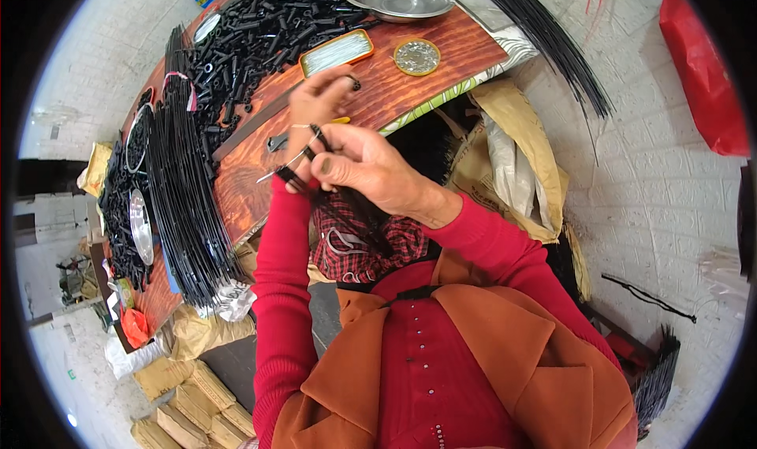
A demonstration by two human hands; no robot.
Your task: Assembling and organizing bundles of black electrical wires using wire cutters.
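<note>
My right hand [371, 161] has its fingers [335, 134] pinched shut on a thin black rod [319, 137] just above the table [410, 82] edge. My left hand [319, 102] sits right behind it, fingers curled, though I cannot tell what they grip. A bundle of black strands [347, 204] hangs toward my lap. Judging by the big heap of black tubes [260, 31] and long rods [185, 204] waiting, most work remains.

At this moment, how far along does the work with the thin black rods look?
Done: a pile of short black tube pieces covers the wooden table. In hand: the right hand and left hand grip a small bundle of thin black rods. Left: a thick sheaf of long black rods lies unhandled on the table.
</note>
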